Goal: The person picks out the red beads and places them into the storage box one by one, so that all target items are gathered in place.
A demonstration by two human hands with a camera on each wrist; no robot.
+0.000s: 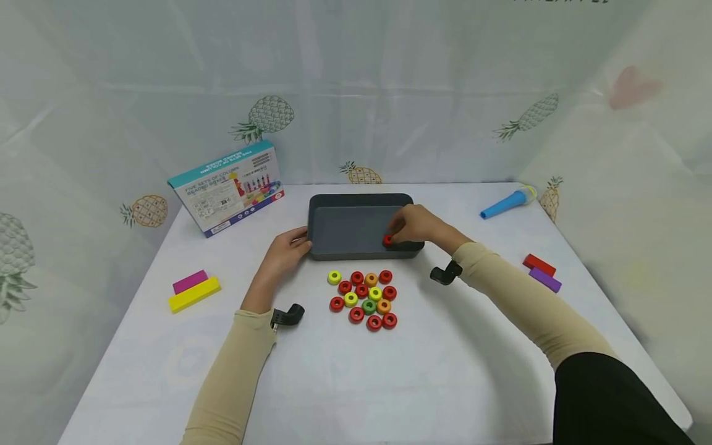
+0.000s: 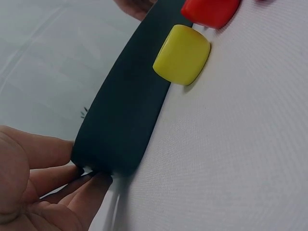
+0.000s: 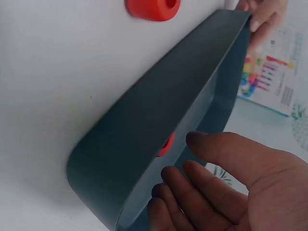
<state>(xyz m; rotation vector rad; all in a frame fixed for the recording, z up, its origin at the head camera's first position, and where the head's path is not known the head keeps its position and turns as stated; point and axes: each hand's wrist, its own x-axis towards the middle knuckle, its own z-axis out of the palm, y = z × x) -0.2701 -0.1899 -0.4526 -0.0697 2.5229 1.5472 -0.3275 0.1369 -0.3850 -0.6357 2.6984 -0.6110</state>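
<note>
A dark grey rectangular tray (image 1: 356, 253) stands on the white table. My left hand (image 1: 285, 250) grips its left end, the fingers about the corner in the left wrist view. My right hand (image 1: 413, 224) is over the tray's right front part, thumb and fingers apart in the right wrist view. Just by those fingertips, inside the tray, is a red ring bead (image 3: 166, 146), partly hidden behind the tray's wall. In front of the tray lie several loose ring beads: red (image 1: 356, 315), yellow (image 1: 334, 277), orange (image 1: 384, 306) and a green one (image 1: 369, 306).
A printed cardboard box (image 1: 228, 188) stands at the back left. Yellow (image 1: 194, 295) and magenta (image 1: 190, 282) blocks lie at left, red (image 1: 539, 265) and purple (image 1: 545, 279) blocks at right. A blue toy microphone (image 1: 507, 202) lies at the back right.
</note>
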